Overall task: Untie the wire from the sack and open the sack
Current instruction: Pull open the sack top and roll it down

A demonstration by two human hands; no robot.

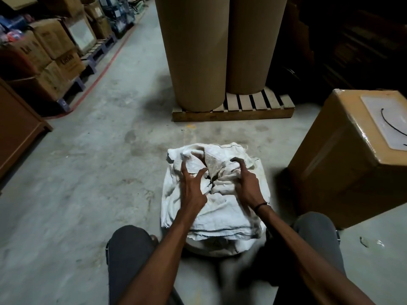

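While the left hand (193, 186) has its fingers spread wide, tips pressing into the bunched cloth at the sack (214, 205) mouth, the right hand (246, 183) has fingers curled, gripping a fold of the same cloth just right of a small dark gap w/ greyish contents showing. Both hands sit on top of the white sack, which stands on the concrete floor (88, 183) btwn the person's 2 knees. Black band on the right wrist. Right of the right fingers, a big cardboard box (343, 155) w/ a black wire (391, 125) lying on its top label. Beyond the fingertips, 2 brown paper rolls (220, 51) on a wooden pallet (233, 114). Far left, stacked cartons (50, 51).
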